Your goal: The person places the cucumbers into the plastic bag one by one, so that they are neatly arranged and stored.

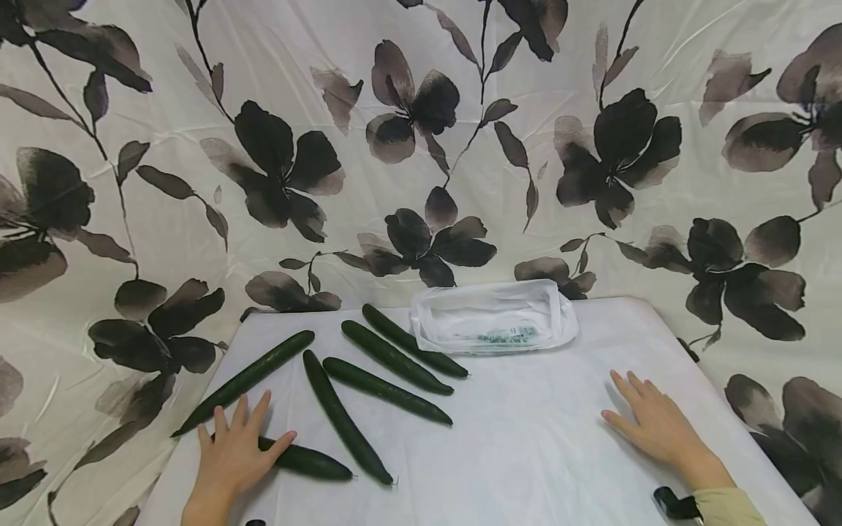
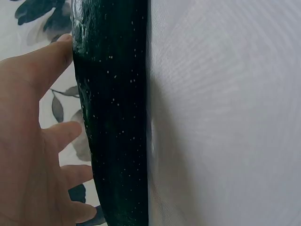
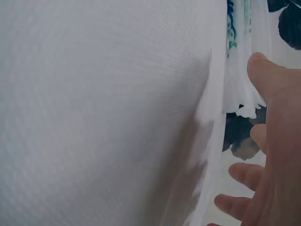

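Cucumbers point(image 1: 388, 395), six long dark-green ones, lie mostly toward the left of a white-covered surface point(image 1: 526, 460) in the head view. A person's left grip point(image 1: 230, 456), a bare hand with fingers spread, is over the nearest cucumber; from here I cannot tell whether it touches. Well apart, the right grip point(image 1: 664, 424) is likewise open and spread. White plastic point(image 1: 564, 318) sits at the far edge.

Left wrist view: a pale-speckled cucumber runs top to bottom beside the extended fingers.

Right wrist view: spread fingers, with blue-and-green-printed plastic beyond.
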Demonstrator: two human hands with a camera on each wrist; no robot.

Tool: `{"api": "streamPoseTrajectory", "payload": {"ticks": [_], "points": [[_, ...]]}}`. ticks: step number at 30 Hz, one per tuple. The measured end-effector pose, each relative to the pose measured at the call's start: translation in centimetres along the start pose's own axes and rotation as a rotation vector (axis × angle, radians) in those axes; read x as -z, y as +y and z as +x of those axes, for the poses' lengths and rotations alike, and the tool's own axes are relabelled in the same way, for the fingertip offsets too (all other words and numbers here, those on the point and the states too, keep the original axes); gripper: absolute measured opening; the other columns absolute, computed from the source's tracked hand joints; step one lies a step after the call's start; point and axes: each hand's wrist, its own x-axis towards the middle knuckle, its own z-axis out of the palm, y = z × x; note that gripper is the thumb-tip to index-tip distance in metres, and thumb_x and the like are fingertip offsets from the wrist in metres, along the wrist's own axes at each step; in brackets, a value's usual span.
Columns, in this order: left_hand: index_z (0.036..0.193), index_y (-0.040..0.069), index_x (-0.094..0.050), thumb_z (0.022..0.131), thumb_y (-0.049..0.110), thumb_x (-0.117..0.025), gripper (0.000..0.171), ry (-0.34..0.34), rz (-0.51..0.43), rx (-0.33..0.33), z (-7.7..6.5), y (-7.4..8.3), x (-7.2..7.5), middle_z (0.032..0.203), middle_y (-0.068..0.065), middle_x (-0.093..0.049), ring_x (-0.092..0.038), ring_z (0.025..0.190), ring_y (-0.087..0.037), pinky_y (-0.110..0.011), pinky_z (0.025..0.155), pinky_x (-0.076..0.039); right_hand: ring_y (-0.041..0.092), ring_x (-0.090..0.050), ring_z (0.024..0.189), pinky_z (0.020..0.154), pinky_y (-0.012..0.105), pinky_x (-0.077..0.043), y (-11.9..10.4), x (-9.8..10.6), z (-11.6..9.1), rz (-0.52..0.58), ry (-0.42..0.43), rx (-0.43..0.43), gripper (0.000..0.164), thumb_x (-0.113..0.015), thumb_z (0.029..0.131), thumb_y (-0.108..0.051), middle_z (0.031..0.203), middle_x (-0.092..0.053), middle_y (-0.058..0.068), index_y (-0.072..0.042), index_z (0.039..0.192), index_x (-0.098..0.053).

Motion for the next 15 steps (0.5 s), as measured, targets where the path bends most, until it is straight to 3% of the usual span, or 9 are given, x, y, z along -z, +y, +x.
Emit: {"api": "streamPoseTrajectory", "payload": {"ticks": [6, 10, 15], "points": [[0.146, 0.004, -0.039, 0.086, 0.067, -0.056, 0.089, -0.005, -0.072, -0.047, 0.1, 0.3, 0.1, 0.142, -0.037, -0.033, -0.020, 0.125, -0.068, -0.078, 0.093, -0.016, 0.056, -0.037, 0.125, 0.096, 0.068, -0.033, 0.0, 0.0, 0.4, 0.086, 0.013, 0.021, 0.080, -0.056, 0.093, -0.056, 0.144, -0.034, 0.034, 0.000, 0.147, -0.038], [0.141, 0.003, -0.047, 0.088, 0.056, -0.063, 0.076, 0.050, -0.163, -0.118, 0.2, 0.6, 0.1, 0.136, -0.031, -0.045, -0.038, 0.123, -0.058, -0.071, 0.094, -0.029, 0.056, -0.037, 0.125, 0.095, 0.069, -0.032, -0.5, 0.0, 0.6, 0.142, -0.022, 0.002, 0.082, -0.056, 0.092, -0.058, 0.144, -0.034, 0.034, 0.000, 0.147, -0.037], [0.129, 0.003, -0.060, 0.089, 0.042, -0.070, 0.057, 0.101, -0.282, -0.194, 0.1, 1.2, -0.1, 0.127, -0.020, -0.058, -0.053, 0.116, -0.043, -0.060, 0.092, -0.040, 0.054, -0.037, 0.126, 0.097, 0.068, -0.032, -0.8, -0.1, 0.9, 0.169, 0.004, 0.015, 0.077, -0.058, 0.093, -0.053, 0.142, -0.036, 0.033, 0.000, 0.146, -0.039]]}}
